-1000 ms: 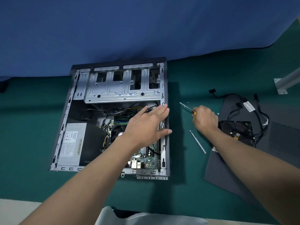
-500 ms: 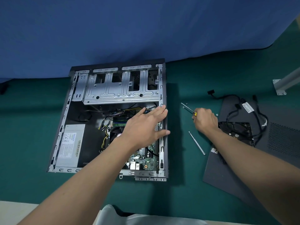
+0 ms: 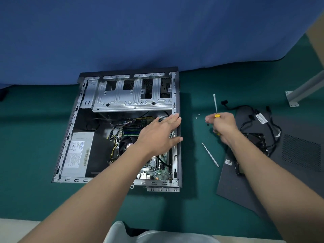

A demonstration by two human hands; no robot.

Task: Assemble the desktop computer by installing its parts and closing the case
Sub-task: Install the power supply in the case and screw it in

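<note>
The open computer case [image 3: 87, 95] lies on its side on the green table, showing its drive cage, motherboard [image 3: 157, 172] and grey power supply [image 3: 77, 153]. My left hand [image 3: 157, 135] rests flat over the motherboard, fingers straight and touching the case's right rail. To the right of the case, my right hand [image 3: 223, 128] grips a yellow-handled screwdriver [image 3: 215, 106], its shaft pointing up and away. A hard drive [image 3: 257, 139] with black cables lies on the dark side panel [image 3: 245, 190], partly hidden by my right forearm.
A thin metal rod [image 3: 210, 154] lies on the table between case and panel. Small screws [image 3: 196, 117] are scattered near my right hand. A blue curtain hangs behind the table; a metal bracket [image 3: 292, 99] stands at far right.
My right hand has lifted the screwdriver off the table and turned its shaft upward. My left hand has stayed on the case.
</note>
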